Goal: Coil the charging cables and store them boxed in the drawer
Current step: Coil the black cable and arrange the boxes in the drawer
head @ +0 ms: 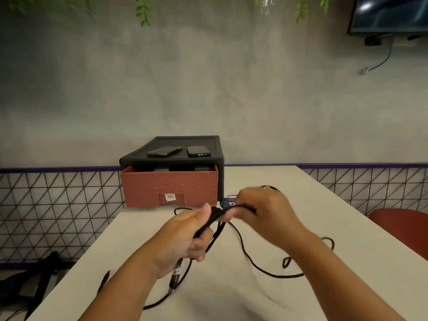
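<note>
The job is in its early middle: the black charging cable (pixel 216 215) is only partly gathered. A short bundle of folded loops is held above the table (pixel 312 205), with the left hand (pixel 185 239) curled around its lower part, thumb laid along the strands. The right hand (pixel 261 212) is clenched on its upper end. Much of the cable is not yet taken in; a long loose run snakes over the tabletop to the right, and a plug (pixel 175 278) hangs below the left hand. Another dark length lies at the near left edge, possibly a second cable, though motion blur makes that uncertain. Boxing and storing remain to be done. A small box (pixel 225 203), blue-purple with a green circle, sits just beside the red-brown drawer (pixel 169 186), which stands slightly pulled out of its black cabinet (pixel 171 159) with dark items inside. Two phones (pixel 198 151) lie on the cabinet top. The box's print is too small to read, and the drawer front carries a white barcode sticker (pixel 169 197), also illegible.
</note>
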{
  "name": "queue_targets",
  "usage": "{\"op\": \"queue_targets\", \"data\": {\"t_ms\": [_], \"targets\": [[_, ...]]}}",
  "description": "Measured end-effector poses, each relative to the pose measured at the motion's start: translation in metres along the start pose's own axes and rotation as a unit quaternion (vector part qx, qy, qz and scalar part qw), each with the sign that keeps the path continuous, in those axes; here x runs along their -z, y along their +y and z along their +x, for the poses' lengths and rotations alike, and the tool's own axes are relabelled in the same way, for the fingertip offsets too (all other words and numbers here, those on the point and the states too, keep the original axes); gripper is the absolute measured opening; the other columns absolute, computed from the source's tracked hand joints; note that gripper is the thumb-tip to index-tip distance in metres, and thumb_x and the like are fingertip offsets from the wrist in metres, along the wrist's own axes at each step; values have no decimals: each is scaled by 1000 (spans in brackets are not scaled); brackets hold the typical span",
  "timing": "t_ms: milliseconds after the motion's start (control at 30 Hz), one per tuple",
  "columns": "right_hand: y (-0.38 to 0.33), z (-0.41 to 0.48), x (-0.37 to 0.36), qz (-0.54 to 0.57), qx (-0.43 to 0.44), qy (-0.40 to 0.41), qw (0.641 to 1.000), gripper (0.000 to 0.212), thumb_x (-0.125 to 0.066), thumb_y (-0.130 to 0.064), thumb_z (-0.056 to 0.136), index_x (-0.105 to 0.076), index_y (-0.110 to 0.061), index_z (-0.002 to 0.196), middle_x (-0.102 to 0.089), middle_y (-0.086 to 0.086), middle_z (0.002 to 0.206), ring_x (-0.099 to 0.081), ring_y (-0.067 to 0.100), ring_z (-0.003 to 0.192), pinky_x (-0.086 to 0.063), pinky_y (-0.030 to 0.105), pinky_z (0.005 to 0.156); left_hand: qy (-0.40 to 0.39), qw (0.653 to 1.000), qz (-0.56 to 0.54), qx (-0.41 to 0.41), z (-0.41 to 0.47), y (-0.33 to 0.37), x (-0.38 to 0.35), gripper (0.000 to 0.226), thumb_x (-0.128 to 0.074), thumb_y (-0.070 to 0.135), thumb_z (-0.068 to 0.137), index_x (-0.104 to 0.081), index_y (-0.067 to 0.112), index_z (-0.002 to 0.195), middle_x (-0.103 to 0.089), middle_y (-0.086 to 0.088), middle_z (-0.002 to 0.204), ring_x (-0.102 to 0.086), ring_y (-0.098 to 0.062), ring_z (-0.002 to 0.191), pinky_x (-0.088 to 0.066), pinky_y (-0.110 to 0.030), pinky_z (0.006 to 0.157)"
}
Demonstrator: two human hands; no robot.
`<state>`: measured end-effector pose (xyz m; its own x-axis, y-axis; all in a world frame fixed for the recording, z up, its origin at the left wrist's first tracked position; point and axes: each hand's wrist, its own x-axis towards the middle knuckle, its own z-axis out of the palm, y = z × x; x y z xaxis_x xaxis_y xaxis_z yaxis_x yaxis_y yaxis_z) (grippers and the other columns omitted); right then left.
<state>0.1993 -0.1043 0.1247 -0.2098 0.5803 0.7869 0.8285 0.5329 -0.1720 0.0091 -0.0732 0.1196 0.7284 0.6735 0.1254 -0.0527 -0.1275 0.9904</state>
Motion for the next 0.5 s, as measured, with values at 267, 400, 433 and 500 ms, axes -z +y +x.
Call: {"op": "queue_targets", "data": {"t_ms": [267, 400, 433, 500], "targets": [[58, 8, 28, 2, -231, 77, 970, 19, -46, -11, 91, -63, -13, 84, -61, -2, 76, -55, 23, 77, -40, 28, 69, -130, 964, -216, -80, -1, 7, 24, 46, -77, 43, 70, -72, 5, 97, -23, 11, 41, -20, -3, 32, -36, -18, 40], [70, 15, 35, 91, -390, -65, 914, 39, -35, 8, 90, -63, -20, 87, -60, -1, 64, -56, 22, 69, -46, 29, 69, -259, 873, -399, -106, 9, 5, 37, 48, -21, 25, 105, -42, -11, 129, -37, -3, 61, -36, -15, 53, -35, -28, 61], [74, 11, 38, 107, -423, -119, 892, 39, -33, 7, 90, -64, -17, 86, -62, -1, 61, -57, 19, 66, -47, 28, 69, -241, 873, -408, -116, 10, 3, 43, 51, -15, 25, 105, -37, -11, 132, -37, -5, 64, -36, -16, 56, -33, -29, 63], [80, -1, 44, 157, -468, -233, 838, 43, -29, 8, 89, -63, -16, 85, -63, 1, 65, -57, 14, 60, -48, 26, 69, -232, 869, -416, -136, 14, -3, 54, 54, -11, 30, 104, -36, -8, 135, -38, -6, 66, -37, -16, 58, -32, -29, 65]]}}
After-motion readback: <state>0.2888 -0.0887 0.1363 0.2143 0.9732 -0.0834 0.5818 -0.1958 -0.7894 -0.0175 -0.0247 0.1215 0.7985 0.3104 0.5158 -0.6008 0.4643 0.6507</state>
